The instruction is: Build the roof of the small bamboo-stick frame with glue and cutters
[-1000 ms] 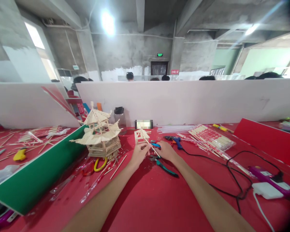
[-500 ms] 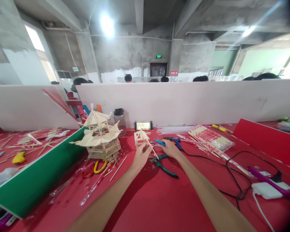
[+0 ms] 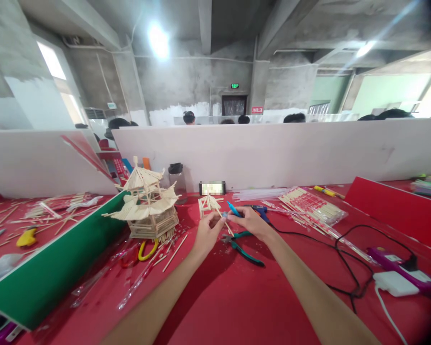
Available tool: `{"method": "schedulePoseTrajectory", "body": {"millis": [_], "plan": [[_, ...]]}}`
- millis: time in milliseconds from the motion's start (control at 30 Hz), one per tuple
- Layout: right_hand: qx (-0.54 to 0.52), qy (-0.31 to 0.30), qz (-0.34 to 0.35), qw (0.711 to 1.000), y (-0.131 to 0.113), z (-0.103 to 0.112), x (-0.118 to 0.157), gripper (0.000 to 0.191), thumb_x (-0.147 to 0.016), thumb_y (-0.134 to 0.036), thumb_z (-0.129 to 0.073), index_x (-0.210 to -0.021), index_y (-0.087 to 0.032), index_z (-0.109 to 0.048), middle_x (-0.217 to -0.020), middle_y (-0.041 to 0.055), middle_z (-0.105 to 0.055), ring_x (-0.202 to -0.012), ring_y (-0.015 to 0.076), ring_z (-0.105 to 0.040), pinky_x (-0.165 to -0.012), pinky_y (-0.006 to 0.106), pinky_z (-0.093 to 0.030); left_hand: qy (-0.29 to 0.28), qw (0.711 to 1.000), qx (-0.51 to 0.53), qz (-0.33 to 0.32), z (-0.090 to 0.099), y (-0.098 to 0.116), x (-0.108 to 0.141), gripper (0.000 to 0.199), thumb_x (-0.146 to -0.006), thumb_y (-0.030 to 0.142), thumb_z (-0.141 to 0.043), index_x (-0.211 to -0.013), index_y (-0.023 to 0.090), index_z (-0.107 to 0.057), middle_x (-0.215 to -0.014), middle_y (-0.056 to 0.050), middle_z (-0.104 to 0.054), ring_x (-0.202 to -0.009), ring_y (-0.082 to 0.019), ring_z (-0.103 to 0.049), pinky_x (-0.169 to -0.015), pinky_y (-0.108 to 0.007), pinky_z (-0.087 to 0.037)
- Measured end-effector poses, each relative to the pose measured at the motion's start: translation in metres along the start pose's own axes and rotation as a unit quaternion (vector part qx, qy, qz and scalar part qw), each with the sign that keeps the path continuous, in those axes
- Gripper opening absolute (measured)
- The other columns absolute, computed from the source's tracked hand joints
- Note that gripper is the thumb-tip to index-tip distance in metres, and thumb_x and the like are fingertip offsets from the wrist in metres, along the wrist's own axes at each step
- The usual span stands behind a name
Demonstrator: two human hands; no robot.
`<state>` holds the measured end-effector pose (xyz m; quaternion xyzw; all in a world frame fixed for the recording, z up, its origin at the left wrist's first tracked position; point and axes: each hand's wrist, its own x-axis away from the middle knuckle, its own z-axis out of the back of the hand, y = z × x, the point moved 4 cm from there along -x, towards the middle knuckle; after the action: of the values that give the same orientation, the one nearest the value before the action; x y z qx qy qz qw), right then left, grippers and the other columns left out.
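Note:
My left hand is closed in a pinch on a thin wooden stick, which slants down to the right. My right hand grips a blue pen, its blue end pointing up and left. The fingertips of both hands almost meet, and a small pale bluish thing between them is too small to make out. Just behind my left hand stands a small stick frame with a pointed roof. Green-handled pliers lie with open jaws under my hands.
A larger stick pavilion stands left beside a green board. Near it are a yellow-handled tool and a bottle. A blue glue gun, packed sticks, black cable and power strip lie right.
My right hand has moved slightly left with the blue pen, close against my left fingertips. The pen is tilted more upright. My left hand keeps its pinch on the stick.

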<state>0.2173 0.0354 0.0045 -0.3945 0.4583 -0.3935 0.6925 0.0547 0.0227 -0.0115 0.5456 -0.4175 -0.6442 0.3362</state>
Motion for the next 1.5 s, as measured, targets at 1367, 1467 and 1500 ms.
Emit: {"method": "schedulePoseTrajectory", "body": {"millis": [1367, 1467, 1500], "plan": [[0.380, -0.170, 0.125, 0.901, 0.003, -0.070, 0.018, 0.016, -0.079, -0.029, -0.071, -0.091, -0.018, -0.073, -0.092, 0.0072, -0.070, -0.085, 0.0195, -0.063, -0.076, 0.027, -0.043, 0.089, 0.983, 0.154, 0.053, 0.044, 0.015, -0.011, 0.035, -0.077, 0.048, -0.072, -0.075, 0.018, -0.054, -0.065, 0.005, -0.046, -0.047, -0.004, -0.031, -0.044, -0.019, -0.020], [0.258, -0.135, 0.105, 0.951, -0.005, -0.055, 0.014, 0.019, -0.083, -0.031, -0.068, -0.095, -0.018, -0.073, -0.094, 0.0051, -0.070, -0.084, 0.0176, -0.062, -0.076, 0.026, -0.043, 0.082, 0.984, 0.146, 0.062, 0.043, 0.011, -0.010, 0.035, -0.075, 0.048, -0.073, -0.076, 0.017, -0.056, -0.060, 0.006, -0.043, -0.046, -0.004, -0.028, -0.044, -0.019, -0.020], [0.209, -0.116, 0.089, 0.967, -0.007, -0.048, 0.013, 0.021, -0.085, -0.035, -0.066, -0.097, -0.018, -0.073, -0.093, 0.0041, -0.070, -0.082, 0.0167, -0.060, -0.074, 0.025, -0.043, 0.075, 0.985, 0.140, 0.064, 0.041, 0.010, -0.009, 0.034, -0.075, 0.047, -0.073, -0.077, 0.017, -0.059, -0.058, 0.007, -0.042, -0.045, -0.004, -0.028, -0.044, -0.019, -0.020]]}}
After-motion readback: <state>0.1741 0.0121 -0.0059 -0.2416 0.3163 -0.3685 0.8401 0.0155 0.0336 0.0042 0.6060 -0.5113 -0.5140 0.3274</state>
